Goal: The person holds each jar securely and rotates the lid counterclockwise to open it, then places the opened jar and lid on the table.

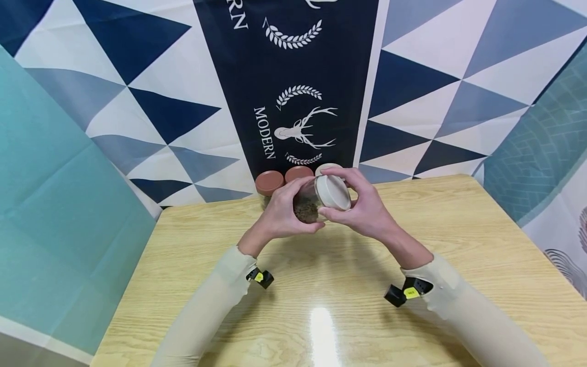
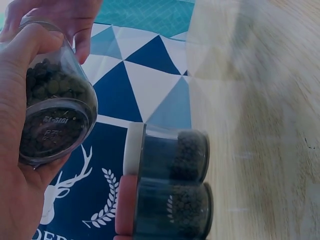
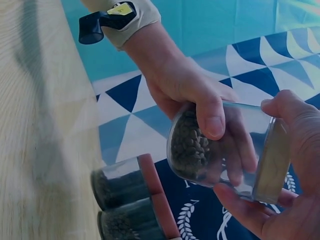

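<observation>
A clear jar [image 1: 306, 203] with dark pellets inside and a white lid [image 1: 334, 192] is held tilted above the table, its lid end toward the right. Curled round the jar's base end is the left hand [image 1: 285, 210]. The right hand [image 1: 362, 204] grips the lid end between thumb and fingers. In the right wrist view the pellets [image 3: 190, 147] lie toward the base of the jar, and the lid [image 3: 272, 162] is on it. The left wrist view shows the jar's round bottom [image 2: 56, 131] facing the camera.
Behind the hands, at the table's [image 1: 293, 285] back edge, stand two jars with red-brown lids [image 1: 269, 181] and one with a white lid [image 1: 328, 167]. A patterned cloth [image 1: 183, 102] hangs right behind them.
</observation>
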### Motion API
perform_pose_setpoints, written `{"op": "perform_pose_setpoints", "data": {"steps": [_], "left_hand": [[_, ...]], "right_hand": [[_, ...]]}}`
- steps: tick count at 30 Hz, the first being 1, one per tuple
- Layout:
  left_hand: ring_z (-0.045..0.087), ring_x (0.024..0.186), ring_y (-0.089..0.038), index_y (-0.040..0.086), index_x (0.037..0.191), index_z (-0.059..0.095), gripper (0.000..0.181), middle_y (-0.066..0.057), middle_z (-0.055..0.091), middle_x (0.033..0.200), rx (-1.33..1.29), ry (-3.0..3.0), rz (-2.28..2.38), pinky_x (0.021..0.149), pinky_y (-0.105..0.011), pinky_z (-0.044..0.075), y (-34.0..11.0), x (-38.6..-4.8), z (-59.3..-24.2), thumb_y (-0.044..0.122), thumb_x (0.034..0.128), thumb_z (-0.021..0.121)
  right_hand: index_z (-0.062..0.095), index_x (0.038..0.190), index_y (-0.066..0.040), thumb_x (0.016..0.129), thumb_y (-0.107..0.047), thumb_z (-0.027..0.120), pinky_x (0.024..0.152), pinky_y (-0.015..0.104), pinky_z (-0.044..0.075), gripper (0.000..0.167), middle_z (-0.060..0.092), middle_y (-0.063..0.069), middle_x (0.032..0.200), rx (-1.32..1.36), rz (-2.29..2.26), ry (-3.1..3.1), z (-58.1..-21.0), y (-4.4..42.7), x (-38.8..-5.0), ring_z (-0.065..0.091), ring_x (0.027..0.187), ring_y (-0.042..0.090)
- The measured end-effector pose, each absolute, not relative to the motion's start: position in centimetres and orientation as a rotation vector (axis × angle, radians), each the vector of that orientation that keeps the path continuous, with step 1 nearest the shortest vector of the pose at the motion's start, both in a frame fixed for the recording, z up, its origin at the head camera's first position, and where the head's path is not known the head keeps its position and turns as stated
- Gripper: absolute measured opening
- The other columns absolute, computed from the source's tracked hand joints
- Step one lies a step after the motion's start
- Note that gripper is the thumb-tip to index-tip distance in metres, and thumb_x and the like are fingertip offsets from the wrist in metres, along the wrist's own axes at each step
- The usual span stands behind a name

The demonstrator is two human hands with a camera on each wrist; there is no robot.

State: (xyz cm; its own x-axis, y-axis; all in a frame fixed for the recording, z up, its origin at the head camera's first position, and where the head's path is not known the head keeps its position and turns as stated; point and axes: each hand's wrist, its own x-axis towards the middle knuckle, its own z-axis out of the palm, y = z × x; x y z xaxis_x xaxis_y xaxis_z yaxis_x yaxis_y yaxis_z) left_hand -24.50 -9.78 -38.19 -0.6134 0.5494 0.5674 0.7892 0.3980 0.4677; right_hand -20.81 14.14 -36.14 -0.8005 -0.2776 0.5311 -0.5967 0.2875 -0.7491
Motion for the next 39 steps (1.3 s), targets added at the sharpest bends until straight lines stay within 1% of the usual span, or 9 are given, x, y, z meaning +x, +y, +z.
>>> {"op": "perform_pose_setpoints", "data": {"steps": [6, 9, 12, 18, 24, 29, 32, 35, 39], "left_hand": [[0.073, 0.130, -0.032, -0.004, 0.155, 0.056, 0.100, -0.020, 0.072, 0.145, -1.163, -2.324, -1.043, 0.115, -0.046, 0.062, -9.9, -24.5, -38.3, 0.026, 0.0723, 0.103], [0.072, 0.132, -0.033, -0.005, 0.154, 0.056, 0.100, -0.021, 0.072, 0.146, -1.173, -2.310, -1.046, 0.116, -0.046, 0.062, -9.9, -24.5, -38.4, 0.025, 0.0724, 0.103], [0.073, 0.131, -0.032, -0.005, 0.153, 0.057, 0.099, -0.021, 0.072, 0.145, -1.173, -2.295, -1.043, 0.115, -0.045, 0.062, -10.1, -24.4, -38.4, 0.025, 0.0713, 0.103], [0.073, 0.130, -0.032, -0.004, 0.154, 0.057, 0.100, -0.020, 0.072, 0.146, -1.169, -2.300, -1.034, 0.113, -0.045, 0.062, -10.2, -24.4, -38.1, 0.025, 0.0708, 0.104], [0.072, 0.132, -0.033, -0.004, 0.154, 0.056, 0.100, -0.020, 0.071, 0.148, -1.166, -2.322, -1.035, 0.115, -0.048, 0.061, -10.2, -24.4, -38.0, 0.026, 0.0717, 0.104], [0.072, 0.132, -0.033, -0.004, 0.154, 0.056, 0.100, -0.020, 0.071, 0.147, -1.157, -2.318, -1.029, 0.114, -0.048, 0.061, -10.2, -24.4, -38.1, 0.026, 0.0713, 0.104], [0.072, 0.131, -0.033, -0.004, 0.154, 0.056, 0.100, -0.020, 0.071, 0.147, -1.160, -2.317, -1.027, 0.115, -0.047, 0.062, -10.3, -24.4, -38.1, 0.026, 0.0715, 0.104], [0.071, 0.132, -0.032, -0.003, 0.155, 0.055, 0.100, -0.020, 0.070, 0.147, -1.166, -2.328, -1.029, 0.116, -0.047, 0.061, -10.3, -24.3, -38.1, 0.026, 0.0724, 0.104], [0.071, 0.134, -0.032, -0.002, 0.156, 0.054, 0.101, -0.019, 0.070, 0.148, -1.168, -2.347, -1.042, 0.118, -0.047, 0.061, -10.3, -24.1, -38.2, 0.026, 0.0732, 0.104]], "right_hand": [[0.062, 0.156, -0.015, 0.086, -0.003, 0.093, 0.083, 0.025, 0.058, 0.078, 0.062, 0.014, 0.153, 0.820, 1.506, -2.323, -35.9, 14.3, -20.7, 0.056, 0.119, 0.022], [0.057, 0.161, -0.017, 0.089, -0.005, 0.092, 0.081, 0.032, 0.064, 0.082, 0.056, 0.015, 0.158, 0.829, 1.539, -2.387, -35.5, 14.6, -20.6, 0.058, 0.124, 0.030], [0.050, 0.168, -0.019, 0.092, -0.006, 0.090, 0.088, 0.042, 0.066, 0.087, 0.050, 0.016, 0.165, 0.849, 1.570, -2.441, -35.1, 15.0, -20.6, 0.060, 0.135, 0.038], [0.043, 0.173, -0.022, 0.095, -0.008, 0.086, 0.099, 0.062, 0.065, 0.091, 0.047, 0.019, 0.167, 0.846, 1.566, -2.474, -34.0, 15.8, -20.8, 0.056, 0.147, 0.042], [0.040, 0.175, -0.026, 0.098, -0.010, 0.083, 0.106, 0.069, 0.062, 0.089, 0.046, 0.019, 0.169, 0.787, 1.585, -2.512, -32.4, 16.2, -21.1, 0.056, 0.149, 0.042], [0.044, 0.173, -0.026, 0.099, -0.013, 0.083, 0.104, 0.061, 0.065, 0.084, 0.053, 0.018, 0.162, 0.752, 1.553, -2.562, -31.6, 16.2, -21.2, 0.063, 0.139, 0.040], [0.055, 0.166, -0.021, 0.098, -0.015, 0.087, 0.093, 0.043, 0.070, 0.076, 0.062, 0.017, 0.151, 0.790, 1.472, -2.596, -31.6, 15.9, -21.2, 0.069, 0.125, 0.036], [0.067, 0.155, -0.017, 0.094, -0.016, 0.091, 0.080, 0.027, 0.069, 0.065, 0.067, 0.015, 0.137, 0.833, 1.399, -2.605, -31.7, 15.7, -21.2, 0.071, 0.112, 0.032], [0.072, 0.147, -0.016, 0.092, -0.015, 0.092, 0.075, 0.022, 0.067, 0.058, 0.066, 0.014, 0.128, 0.844, 1.370, -2.595, -32.0, 15.6, -21.1, 0.070, 0.108, 0.030]]}}
